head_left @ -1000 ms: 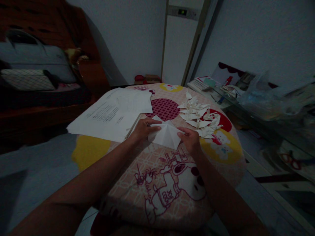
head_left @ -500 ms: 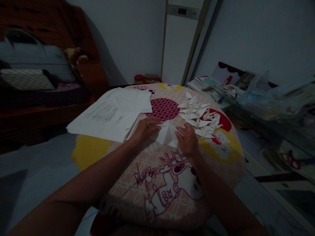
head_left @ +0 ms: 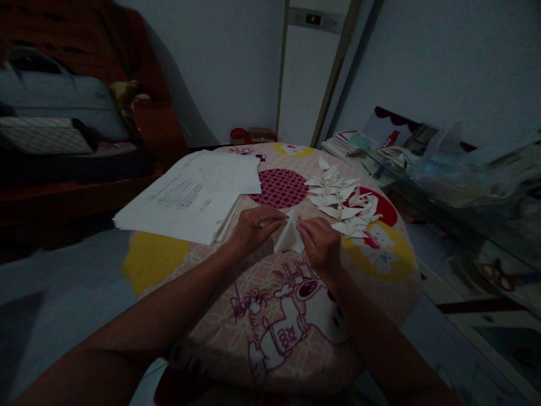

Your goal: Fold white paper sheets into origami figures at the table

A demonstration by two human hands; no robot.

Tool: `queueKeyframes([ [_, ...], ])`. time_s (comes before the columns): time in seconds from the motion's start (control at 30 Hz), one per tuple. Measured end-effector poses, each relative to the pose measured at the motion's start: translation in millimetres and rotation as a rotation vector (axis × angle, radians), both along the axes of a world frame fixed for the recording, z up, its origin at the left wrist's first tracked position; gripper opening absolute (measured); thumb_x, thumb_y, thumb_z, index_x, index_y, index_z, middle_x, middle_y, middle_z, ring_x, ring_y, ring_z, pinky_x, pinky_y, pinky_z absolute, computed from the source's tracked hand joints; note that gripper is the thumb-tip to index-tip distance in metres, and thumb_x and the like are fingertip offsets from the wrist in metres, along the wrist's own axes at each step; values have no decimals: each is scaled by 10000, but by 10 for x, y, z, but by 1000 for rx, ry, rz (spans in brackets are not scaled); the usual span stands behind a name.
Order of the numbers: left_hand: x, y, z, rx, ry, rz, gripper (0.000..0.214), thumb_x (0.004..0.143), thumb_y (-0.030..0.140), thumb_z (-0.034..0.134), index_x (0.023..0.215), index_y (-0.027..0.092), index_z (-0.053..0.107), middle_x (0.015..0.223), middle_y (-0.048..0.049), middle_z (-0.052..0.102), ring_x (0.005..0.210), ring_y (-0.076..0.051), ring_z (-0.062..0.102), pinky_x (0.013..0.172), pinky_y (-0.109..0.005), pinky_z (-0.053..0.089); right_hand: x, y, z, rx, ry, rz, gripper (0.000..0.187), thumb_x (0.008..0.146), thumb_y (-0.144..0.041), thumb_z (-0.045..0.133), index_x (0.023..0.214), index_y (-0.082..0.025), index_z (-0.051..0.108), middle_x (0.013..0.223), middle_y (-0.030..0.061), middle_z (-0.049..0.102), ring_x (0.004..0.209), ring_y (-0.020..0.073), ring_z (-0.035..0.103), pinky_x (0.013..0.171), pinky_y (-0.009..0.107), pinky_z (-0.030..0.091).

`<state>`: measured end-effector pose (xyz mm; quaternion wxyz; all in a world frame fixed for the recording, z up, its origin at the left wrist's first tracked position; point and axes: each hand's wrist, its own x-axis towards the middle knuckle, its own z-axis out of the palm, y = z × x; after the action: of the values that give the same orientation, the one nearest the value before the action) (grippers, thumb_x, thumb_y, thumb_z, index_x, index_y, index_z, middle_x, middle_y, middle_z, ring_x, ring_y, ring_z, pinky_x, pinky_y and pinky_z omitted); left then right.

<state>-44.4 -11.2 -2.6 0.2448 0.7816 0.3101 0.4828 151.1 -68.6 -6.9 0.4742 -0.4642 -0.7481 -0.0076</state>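
Note:
A small white sheet of folded paper [head_left: 289, 237] stands partly raised over the round cloth-covered table [head_left: 257, 270]. My left hand [head_left: 257, 226] pinches its left side between thumb and fingers. On the other side, my right hand [head_left: 321, 241] has thumb and fingertips closed on the paper's right side near the upper fold. Several folded paper cranes [head_left: 338, 200] lie in a cluster just beyond my right hand. To the left of my left hand is a stack of printed paper sheets [head_left: 186, 194]. The fingertips partly cover the paper's edges.
Along the right wall runs a glass-topped cabinet [head_left: 439, 220] with plastic bags [head_left: 454, 169], books [head_left: 344, 144] and scissors [head_left: 499, 275]. A wooden bench [head_left: 158, 124] holding a grey bag [head_left: 80, 101] stands at left. Behind the table is a tall white appliance [head_left: 308, 79].
Both hands have drawn closer together and their fingers have closed on the paper. The paper's sides are now lifted and drawn inward, where it lay wider before.

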Motion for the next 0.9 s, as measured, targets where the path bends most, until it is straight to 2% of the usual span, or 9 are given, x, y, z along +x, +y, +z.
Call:
queueKeyframes([
  [0.1,8,7,-23,154,31,18,198,903,353,685,864,189,788,851,-68,783,777,-186,715,765,-303,554,-24,-17,17,59,-12,17,224,972,-200,542,945,-169,762,845,92,737,832,214,668,775,357,549],
  [0.2,20,-16,-2,208,58,41,240,929,379,663,855,179,775,837,-68,781,764,-173,719,736,-281,556,-47,-32,36,76,11,28,202,965,-180,552,945,-166,752,845,95,736,820,209,672,758,345,546],
  [0.43,67,-124,100,202,-44,-8,214,918,356,692,839,168,759,802,-51,773,718,-145,710,703,-248,553,-100,-72,108,74,68,12,175,957,-173,552,916,-195,721,847,68,739,814,199,681,745,334,548],
  [0.67,110,-173,73,170,-61,27,243,910,372,699,800,159,738,767,-42,763,698,-138,702,695,-234,543,-127,-79,122,77,125,52,155,953,-184,565,913,-186,714,841,66,737,799,187,686,730,318,549],
  [0.9,121,-211,98,86,-55,41,242,890,394,718,817,166,752,769,-36,772,690,-140,709,696,-228,560,-120,-81,121,14,174,53,115,926,-193,580,897,-200,692,820,41,726,761,172,679,715,297,545],
])
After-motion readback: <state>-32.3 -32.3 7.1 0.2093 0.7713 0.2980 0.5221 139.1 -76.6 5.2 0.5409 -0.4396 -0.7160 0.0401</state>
